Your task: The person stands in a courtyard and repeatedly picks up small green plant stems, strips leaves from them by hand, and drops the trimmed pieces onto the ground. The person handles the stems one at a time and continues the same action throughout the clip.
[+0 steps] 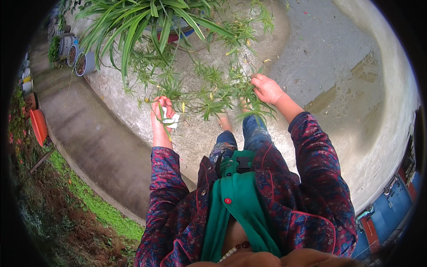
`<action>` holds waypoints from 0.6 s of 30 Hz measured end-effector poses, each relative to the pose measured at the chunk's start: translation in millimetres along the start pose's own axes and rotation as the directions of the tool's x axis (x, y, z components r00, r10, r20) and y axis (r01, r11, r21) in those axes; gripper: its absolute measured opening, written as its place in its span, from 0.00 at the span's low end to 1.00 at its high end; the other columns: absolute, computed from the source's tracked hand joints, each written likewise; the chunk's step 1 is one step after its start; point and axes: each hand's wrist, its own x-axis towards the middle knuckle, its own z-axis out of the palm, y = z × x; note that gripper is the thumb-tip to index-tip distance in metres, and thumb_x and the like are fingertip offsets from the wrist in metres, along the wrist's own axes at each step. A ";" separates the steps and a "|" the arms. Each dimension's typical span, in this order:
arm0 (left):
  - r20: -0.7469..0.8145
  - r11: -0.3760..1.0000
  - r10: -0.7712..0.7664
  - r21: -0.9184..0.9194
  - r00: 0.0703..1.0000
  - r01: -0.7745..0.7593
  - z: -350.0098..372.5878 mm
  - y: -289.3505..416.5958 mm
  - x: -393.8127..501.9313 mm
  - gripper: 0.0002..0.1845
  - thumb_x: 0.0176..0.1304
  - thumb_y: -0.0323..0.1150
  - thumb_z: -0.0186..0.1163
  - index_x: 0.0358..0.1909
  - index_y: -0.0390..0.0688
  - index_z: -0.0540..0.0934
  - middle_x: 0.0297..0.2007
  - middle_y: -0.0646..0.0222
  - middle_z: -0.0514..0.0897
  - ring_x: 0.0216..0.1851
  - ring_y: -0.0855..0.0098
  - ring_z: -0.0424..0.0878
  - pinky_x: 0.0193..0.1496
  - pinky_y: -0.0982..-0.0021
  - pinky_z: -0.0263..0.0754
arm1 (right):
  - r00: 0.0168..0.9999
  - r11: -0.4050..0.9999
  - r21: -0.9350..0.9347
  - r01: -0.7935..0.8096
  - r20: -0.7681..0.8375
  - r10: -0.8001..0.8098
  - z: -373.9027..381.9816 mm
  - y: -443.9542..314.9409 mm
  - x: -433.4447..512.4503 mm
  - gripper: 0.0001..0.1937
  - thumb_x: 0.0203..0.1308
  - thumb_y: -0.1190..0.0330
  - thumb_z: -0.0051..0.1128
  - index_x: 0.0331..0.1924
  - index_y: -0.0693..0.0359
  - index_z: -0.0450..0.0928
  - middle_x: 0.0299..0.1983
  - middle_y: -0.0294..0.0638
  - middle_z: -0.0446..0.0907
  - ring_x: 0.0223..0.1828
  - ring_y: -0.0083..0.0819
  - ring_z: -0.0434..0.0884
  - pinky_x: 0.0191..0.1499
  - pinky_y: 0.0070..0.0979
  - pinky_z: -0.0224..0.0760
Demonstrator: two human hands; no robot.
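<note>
My left hand (162,111) is curled around a white piece of paper or tissue (171,118) and a few long green leaves. To the right, my right hand (266,88) has its fingers at the hanging plantlets (213,105) of a spider plant, pinching among thin stems; what exactly lies between the fingertips is hidden. The large spider plant (133,30) with striped leaves stands in a pot at the top. Its many runners with plantlets spread down between my hands, some leaves yellow.
Grey planters (85,64) with soil stand at the upper left. An orange-red basin (38,127) sits by the edge of the paving, beside a green planted bed (100,207). My feet are on the concrete under the plantlets. Fallen yellow leaves lie around.
</note>
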 end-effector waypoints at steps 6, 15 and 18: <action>-0.026 0.998 0.021 -0.051 0.999 -0.023 -11.7 1.4 6.1 0.09 0.61 0.36 0.53 0.36 0.41 0.71 0.24 0.68 0.72 0.11 0.81 0.59 0.13 0.80 0.54 | 0.974 0.992 -0.040 -0.116 0.191 0.122 -28.4 7.1 -18.1 0.12 0.44 0.74 0.50 0.36 0.61 0.68 0.38 0.47 0.71 0.40 0.47 0.72 0.41 0.36 0.69; -0.012 0.999 0.043 0.027 0.999 -0.043 -14.6 17.4 13.3 0.08 0.60 0.34 0.54 0.34 0.40 0.71 0.23 0.68 0.72 0.10 0.81 0.59 0.12 0.81 0.53 | 0.971 0.944 -0.317 -0.091 0.181 0.155 -49.2 45.6 -33.0 0.11 0.42 0.75 0.48 0.35 0.59 0.69 0.35 0.44 0.71 0.42 0.43 0.72 0.44 0.36 0.66; -0.049 0.998 0.054 0.042 0.997 -0.052 -11.8 21.3 9.6 0.08 0.60 0.34 0.54 0.34 0.40 0.71 0.22 0.68 0.72 0.11 0.80 0.60 0.12 0.81 0.54 | 0.950 0.893 -0.448 -0.047 0.256 0.178 -50.8 57.4 -35.0 0.16 0.43 0.78 0.46 0.40 0.55 0.68 0.36 0.42 0.71 0.45 0.39 0.71 0.48 0.34 0.62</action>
